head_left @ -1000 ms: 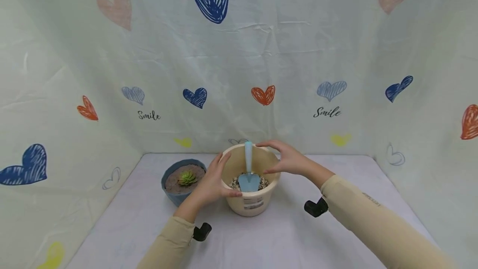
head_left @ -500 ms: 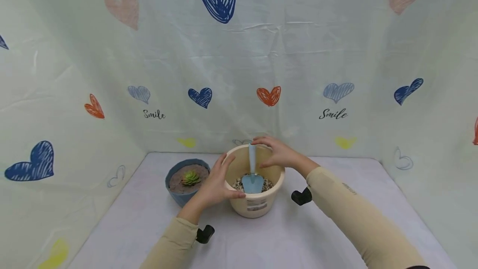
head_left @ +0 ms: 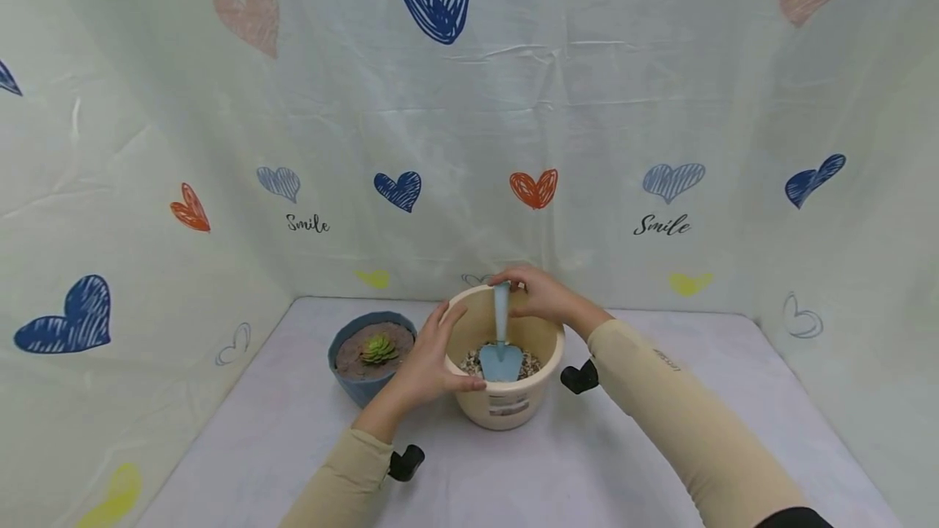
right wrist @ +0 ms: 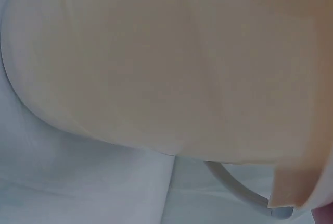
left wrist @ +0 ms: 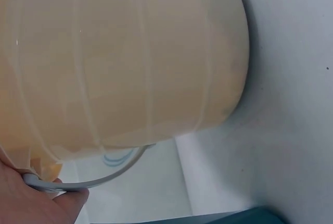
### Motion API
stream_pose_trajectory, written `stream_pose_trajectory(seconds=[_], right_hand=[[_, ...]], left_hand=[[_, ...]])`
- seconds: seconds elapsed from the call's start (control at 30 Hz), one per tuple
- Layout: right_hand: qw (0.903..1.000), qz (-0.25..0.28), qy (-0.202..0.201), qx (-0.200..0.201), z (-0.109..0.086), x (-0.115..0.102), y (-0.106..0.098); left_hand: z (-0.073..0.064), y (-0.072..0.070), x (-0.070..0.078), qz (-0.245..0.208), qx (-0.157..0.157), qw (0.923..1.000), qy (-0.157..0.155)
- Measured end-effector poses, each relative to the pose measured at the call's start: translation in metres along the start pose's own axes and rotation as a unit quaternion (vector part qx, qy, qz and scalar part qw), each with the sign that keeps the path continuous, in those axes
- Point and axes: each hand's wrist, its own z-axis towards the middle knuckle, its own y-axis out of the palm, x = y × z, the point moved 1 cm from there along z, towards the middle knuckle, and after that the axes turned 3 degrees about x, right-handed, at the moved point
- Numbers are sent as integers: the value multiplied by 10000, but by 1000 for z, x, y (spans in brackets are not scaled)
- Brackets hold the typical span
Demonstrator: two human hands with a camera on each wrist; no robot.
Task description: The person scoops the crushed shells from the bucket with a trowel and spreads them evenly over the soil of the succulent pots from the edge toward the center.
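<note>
A cream plastic bucket [head_left: 480,407] stands upright on the table with speckled gravel [head_left: 530,365] in its bottom. Inside it a light-blue trowel [head_left: 502,363] leans, blade down and handle up. My left hand [head_left: 424,367] grips the bucket's left rim, thumb along the front edge; in the left wrist view its fingers are by the grey bail handle [left wrist: 112,177]. Over the bucket's back right side, my right hand [head_left: 546,297] holds the top of the trowel handle between fingers and thumb. The right wrist view shows mostly the bucket wall [right wrist: 130,67].
A blue pot [head_left: 355,391] of brown soil with a green succulent [head_left: 378,349] sits just left of the bucket, partly behind my left hand. White cloth covers the table [head_left: 653,398]. A curtain [head_left: 477,121] printed with hearts hangs behind and at both sides.
My right hand has moved left and inward over the bucket, and its fingers have closed round the trowel handle. The left hand keeps its place on the rim. The head view has shifted slightly.
</note>
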Motion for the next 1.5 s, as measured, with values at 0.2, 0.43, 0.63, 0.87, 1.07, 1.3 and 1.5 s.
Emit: stream_pose_trajectory(seconds=[0.2,0.43,0.63,0.87,1.07,1.3,1.5], right_hand=[[10000,20,-27,-35,-1,-4,-4],[9979,-165,93,-625,-3,-12,-13],[9899,-270,677,-1218,-1,-16,-22],[9826,-410,974,-1527,-4,-22,-27],[9871,-531,759,-1305,-13,-27,-34],[9923,-770,485,-839,-21,-32,-48],[9885,-1408,110,-540,-23,-35,-54]], left_hand=[[-1,1,0,28,86,9999,126],[-2,0,2,-3,70,9999,111],[-2,-2,3,-36,83,10000,18],[-1,-1,3,-54,57,10000,-8],[-2,1,3,-58,86,9999,-34],[-1,2,4,-38,165,9999,-30],[-1,2,4,-64,149,9999,-38]])
